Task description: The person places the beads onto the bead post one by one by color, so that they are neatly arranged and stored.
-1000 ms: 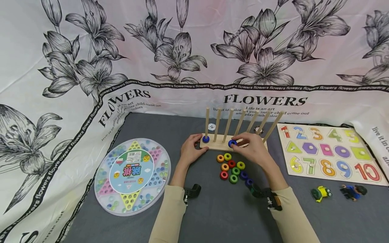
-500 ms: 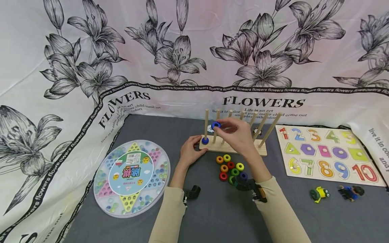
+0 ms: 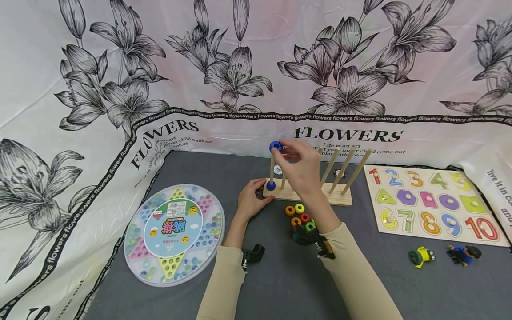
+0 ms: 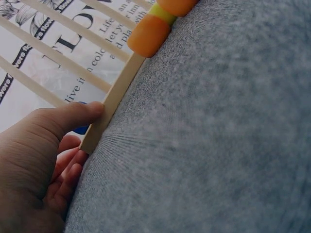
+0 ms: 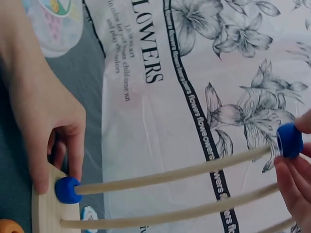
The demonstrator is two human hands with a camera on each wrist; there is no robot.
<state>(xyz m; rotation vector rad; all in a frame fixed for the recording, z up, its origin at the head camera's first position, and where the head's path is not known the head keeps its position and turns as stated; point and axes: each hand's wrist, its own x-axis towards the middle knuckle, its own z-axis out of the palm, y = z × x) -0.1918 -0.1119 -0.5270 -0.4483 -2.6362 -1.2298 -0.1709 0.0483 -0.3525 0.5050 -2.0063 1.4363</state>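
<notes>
My left hand [image 3: 252, 198] grips the left end of a wooden peg rack [image 3: 286, 194]; its thumb lies along the front edge in the left wrist view. Upright pegs stand in a row on the base. One blue ring [image 5: 67, 190] sits at the foot of the leftmost peg. Between thumb and fingers, my right hand [image 3: 302, 169] pinches a second blue ring [image 5: 291, 140] at the top of that peg. In the right wrist view the peg's tip is right by the ring's hole; whether it has entered cannot be told. The right hand hides some middle pegs.
Loose coloured rings [image 3: 290, 211] lie in front of the rack, partly hidden by the right wrist. A round Chinese checkers board [image 3: 218, 222] is at left. At right are a wooden number puzzle [image 3: 436, 229], a frog toy [image 3: 422, 256] and a toy figure [image 3: 464, 254].
My right hand has lifted the blue ring from low by the middle pegs, up and leftward to the leftmost peg's top. The left hand has stayed on the rack's end.
</notes>
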